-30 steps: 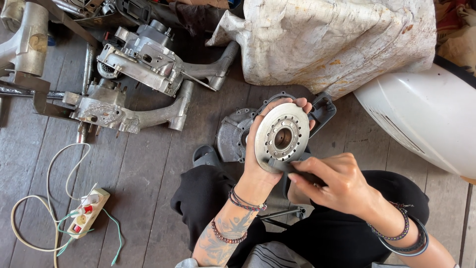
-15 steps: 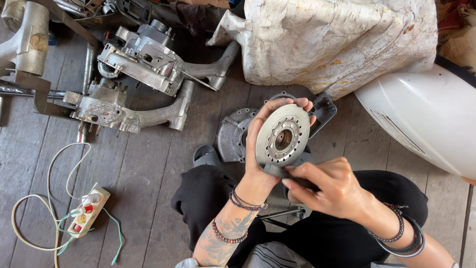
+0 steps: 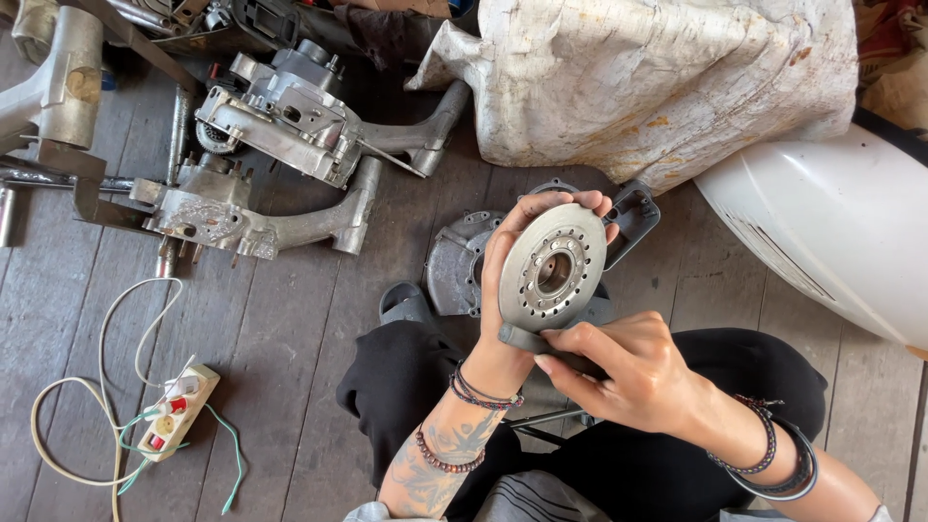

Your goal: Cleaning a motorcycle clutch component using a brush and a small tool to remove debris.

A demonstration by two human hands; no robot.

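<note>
My left hand [image 3: 503, 290] grips a round grey metal disc [image 3: 552, 270] with a central hole and a ring of small holes, held upright over my lap. My right hand [image 3: 628, 372] pinches a folded dark grey strip [image 3: 527, 338] and presses it against the disc's lower rim. Behind the disc, on the wooden floor, a round metal housing [image 3: 454, 266] and a dark bracket [image 3: 638, 215] lie partly hidden. My legs in black trousers fill the lower middle.
Aluminium engine casings [image 3: 280, 126] and arms [image 3: 222, 217] lie at the upper left. A power strip [image 3: 179, 411] with white and green cords sits lower left. A stained white sack [image 3: 667, 87] and a white curved body panel [image 3: 822, 242] are on the right.
My right hand has slid a little to the left along the disc's lower edge with the strip. The disc stays in my left hand, barely moved.
</note>
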